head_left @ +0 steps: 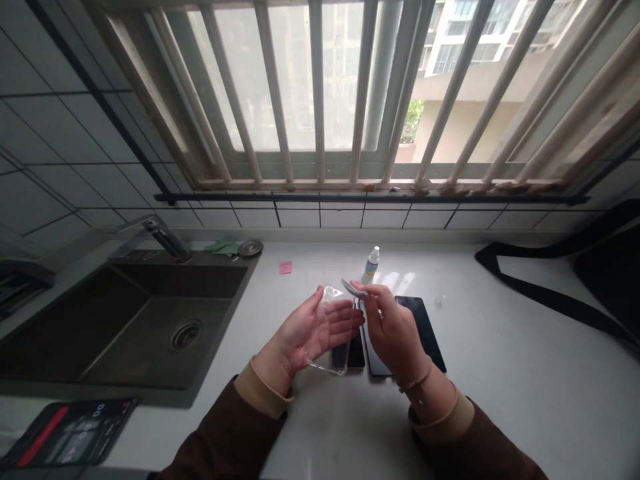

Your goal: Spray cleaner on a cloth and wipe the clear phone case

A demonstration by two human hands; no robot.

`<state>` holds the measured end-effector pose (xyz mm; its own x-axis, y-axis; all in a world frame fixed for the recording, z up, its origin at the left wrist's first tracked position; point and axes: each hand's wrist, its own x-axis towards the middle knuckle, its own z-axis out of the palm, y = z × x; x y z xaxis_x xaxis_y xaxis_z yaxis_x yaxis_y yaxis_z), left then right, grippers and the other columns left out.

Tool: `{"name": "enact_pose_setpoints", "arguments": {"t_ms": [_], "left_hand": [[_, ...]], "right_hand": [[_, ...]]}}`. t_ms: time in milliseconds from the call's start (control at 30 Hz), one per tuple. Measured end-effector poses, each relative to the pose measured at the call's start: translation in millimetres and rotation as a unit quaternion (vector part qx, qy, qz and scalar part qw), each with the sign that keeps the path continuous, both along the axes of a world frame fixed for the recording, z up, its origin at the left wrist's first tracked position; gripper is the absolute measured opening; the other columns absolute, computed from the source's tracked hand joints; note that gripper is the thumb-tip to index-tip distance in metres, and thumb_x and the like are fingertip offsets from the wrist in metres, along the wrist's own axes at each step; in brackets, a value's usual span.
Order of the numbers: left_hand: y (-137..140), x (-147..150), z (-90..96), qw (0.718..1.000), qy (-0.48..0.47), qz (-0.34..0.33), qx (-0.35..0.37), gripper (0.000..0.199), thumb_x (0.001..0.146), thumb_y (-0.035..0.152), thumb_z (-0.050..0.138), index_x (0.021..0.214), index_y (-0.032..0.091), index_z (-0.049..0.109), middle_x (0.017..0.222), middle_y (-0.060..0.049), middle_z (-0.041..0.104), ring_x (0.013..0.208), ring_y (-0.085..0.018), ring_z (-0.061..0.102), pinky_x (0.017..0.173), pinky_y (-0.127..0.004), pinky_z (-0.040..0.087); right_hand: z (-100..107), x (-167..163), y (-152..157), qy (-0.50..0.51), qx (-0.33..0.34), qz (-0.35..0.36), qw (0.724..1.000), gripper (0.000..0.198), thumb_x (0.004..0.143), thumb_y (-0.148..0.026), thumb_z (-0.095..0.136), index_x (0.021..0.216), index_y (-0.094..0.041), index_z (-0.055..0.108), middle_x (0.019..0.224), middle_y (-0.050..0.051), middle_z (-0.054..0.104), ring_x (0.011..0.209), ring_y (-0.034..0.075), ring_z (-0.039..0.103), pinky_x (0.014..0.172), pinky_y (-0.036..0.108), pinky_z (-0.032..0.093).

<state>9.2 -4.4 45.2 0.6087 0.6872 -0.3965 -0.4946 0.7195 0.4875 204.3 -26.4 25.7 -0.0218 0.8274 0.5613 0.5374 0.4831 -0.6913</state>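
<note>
My left hand (313, 333) holds a clear phone case (327, 364) over the counter. Its fingers reach out flat behind the see-through plastic, with the thumb at the upper edge. Between the thumb and fingers of my right hand (394, 330) is a thin, pale grey flat piece (354, 289), close to the top corner of the case. What that piece is, I cannot make out. A dark phone (357, 353) lies beneath the case, partly covered by it. Beside it rests a dark tablet (423, 323), partly hidden by my right hand. Behind them stands a small white-capped bottle (371, 263).
To the left is a sink (220, 333) with a faucet (167, 240), a green cloth (223, 247) and a round strainer (250, 249). A pink sticky note (285, 267) lies behind my hands. A black strap (540, 290) stretches across the right side. A dark printed packet (70, 430) sits front left.
</note>
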Motion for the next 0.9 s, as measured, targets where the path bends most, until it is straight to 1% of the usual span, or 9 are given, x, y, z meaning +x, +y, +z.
{"name": "enact_pose_setpoints", "arguments": {"t_ms": [67, 167, 267, 333, 400, 500, 600, 800, 900], "left_hand": [[1, 2, -2.2, 0.999, -0.031, 0.033, 0.004, 0.054, 0.111, 0.048, 0.044, 0.135, 0.006, 0.066, 0.125, -0.024, 0.075, 0.115, -0.031, 0.075, 0.104, -0.042, 0.059], [5, 2, -3.4, 0.996, -0.031, 0.08, -0.019, 0.054, 0.111, 0.045, 0.043, 0.135, 0.002, 0.065, 0.116, -0.025, 0.077, 0.102, -0.03, 0.079, 0.094, -0.039, 0.063], [10, -4, -0.5, 0.991, -0.003, 0.129, -0.031, 0.056, 0.111, 0.045, 0.043, 0.138, -0.001, 0.061, 0.122, -0.028, 0.074, 0.105, -0.031, 0.078, 0.091, -0.04, 0.065], [13, -10, 1.9, 0.985, 0.007, 0.17, -0.029, 0.055, 0.111, 0.044, 0.043, 0.139, 0.0, 0.06, 0.129, -0.028, 0.072, 0.115, -0.032, 0.075, 0.096, -0.042, 0.064], [17, -18, 3.2, 0.98, 0.018, 0.195, -0.018, 0.053, 0.111, 0.044, 0.042, 0.137, 0.002, 0.062, 0.131, -0.028, 0.071, 0.12, -0.032, 0.073, 0.101, -0.044, 0.062], [23, -29, 3.3, 0.974, 0.061, 0.218, -0.008, 0.046, 0.111, 0.043, 0.043, 0.132, 0.009, 0.065, 0.122, -0.022, 0.074, 0.108, -0.029, 0.076, 0.104, -0.056, 0.06], [26, -36, 4.1, 0.968, 0.098, 0.231, 0.001, 0.036, 0.11, 0.038, 0.045, 0.127, 0.015, 0.066, 0.112, -0.014, 0.075, 0.097, -0.027, 0.076, 0.1, -0.062, 0.06], [22, -32, 4.7, 0.98, 0.08, 0.179, 0.028, 0.028, 0.106, 0.027, 0.05, 0.124, 0.012, 0.065, 0.115, -0.02, 0.074, 0.101, -0.027, 0.077, 0.093, -0.046, 0.065], [18, -28, 2.0, 0.978, 0.108, 0.174, 0.038, 0.026, 0.103, 0.02, 0.058, 0.127, 0.012, 0.064, 0.118, -0.02, 0.074, 0.103, -0.027, 0.077, 0.093, -0.044, 0.065]], "right_hand": [[1, -3, -1, -0.058, 0.024, 0.095, 0.993, 0.028, 0.109, -0.02, 0.045, 0.129, -0.024, 0.065, 0.129, 0.012, 0.078, 0.111, 0.025, 0.079, 0.097, 0.043, 0.064], [5, -6, -4, -0.085, 0.039, 0.174, 0.98, 0.029, 0.108, -0.016, 0.045, 0.125, -0.024, 0.066, 0.127, 0.011, 0.079, 0.123, 0.027, 0.075, 0.111, 0.049, 0.058], [14, -7, -10, -0.073, 0.012, 0.23, 0.971, 0.025, 0.108, -0.017, 0.048, 0.121, -0.027, 0.067, 0.118, 0.008, 0.081, 0.114, 0.025, 0.078, 0.104, 0.044, 0.061], [20, -6, -16, -0.067, -0.023, 0.276, 0.959, 0.023, 0.107, -0.018, 0.05, 0.12, -0.029, 0.066, 0.114, 0.005, 0.081, 0.102, 0.023, 0.08, 0.095, 0.039, 0.063], [23, -6, -21, -0.061, -0.059, 0.305, 0.948, 0.021, 0.107, -0.019, 0.05, 0.117, -0.03, 0.066, 0.101, 0.002, 0.08, 0.086, 0.02, 0.078, 0.085, 0.034, 0.062], [22, -4, -24, -0.039, -0.089, 0.319, 0.943, 0.015, 0.108, -0.023, 0.05, 0.11, -0.027, 0.065, 0.078, -0.001, 0.071, 0.063, 0.015, 0.066, 0.072, 0.029, 0.057], [16, -3, -21, 0.004, -0.098, 0.303, 0.948, 0.014, 0.109, -0.028, 0.049, 0.108, -0.024, 0.063, 0.082, 0.001, 0.07, 0.065, 0.015, 0.063, 0.068, 0.027, 0.051], [4, -7, -13, 0.038, -0.124, 0.263, 0.956, 0.017, 0.111, -0.032, 0.048, 0.11, -0.023, 0.062, 0.077, 0.0, 0.064, 0.065, 0.015, 0.056, 0.062, 0.027, 0.043], [0, -11, -12, 0.034, -0.119, 0.26, 0.958, 0.017, 0.111, -0.033, 0.047, 0.108, -0.024, 0.061, 0.079, -0.001, 0.063, 0.067, 0.016, 0.055, 0.071, 0.03, 0.048]]}}
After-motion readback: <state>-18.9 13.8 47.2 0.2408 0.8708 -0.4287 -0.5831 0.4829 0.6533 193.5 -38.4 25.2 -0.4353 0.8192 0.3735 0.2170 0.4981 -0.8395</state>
